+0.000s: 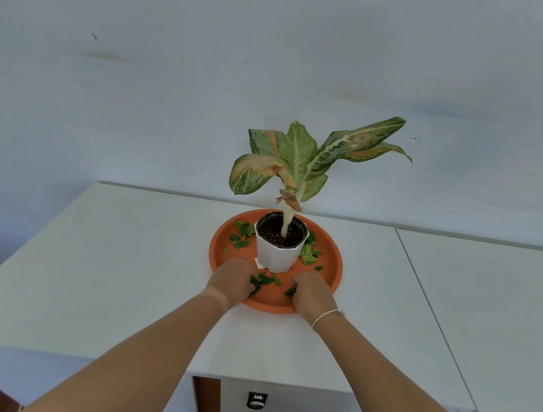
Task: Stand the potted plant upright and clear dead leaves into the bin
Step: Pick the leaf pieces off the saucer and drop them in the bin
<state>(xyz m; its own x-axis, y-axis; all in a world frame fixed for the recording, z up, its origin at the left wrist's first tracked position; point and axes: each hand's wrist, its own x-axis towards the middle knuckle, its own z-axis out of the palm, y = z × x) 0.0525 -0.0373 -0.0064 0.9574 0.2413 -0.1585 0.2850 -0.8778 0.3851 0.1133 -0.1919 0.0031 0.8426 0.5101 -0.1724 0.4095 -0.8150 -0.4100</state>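
A potted plant with mottled green and browning leaves stands upright in a white pot (278,253) on a round orange tray (331,265). Small loose green leaves (242,235) lie scattered on the tray around the pot. My left hand (232,280) rests on the tray's near left, fingers curled over several leaves (262,280). My right hand (311,296) is on the tray's near right, fingers curled against a leaf (290,291). No bin is in view.
The tray sits near the back of a white table (116,272) against a pale wall. A second white table (489,321) adjoins on the right. A dark drawer lock (257,401) shows below the front edge.
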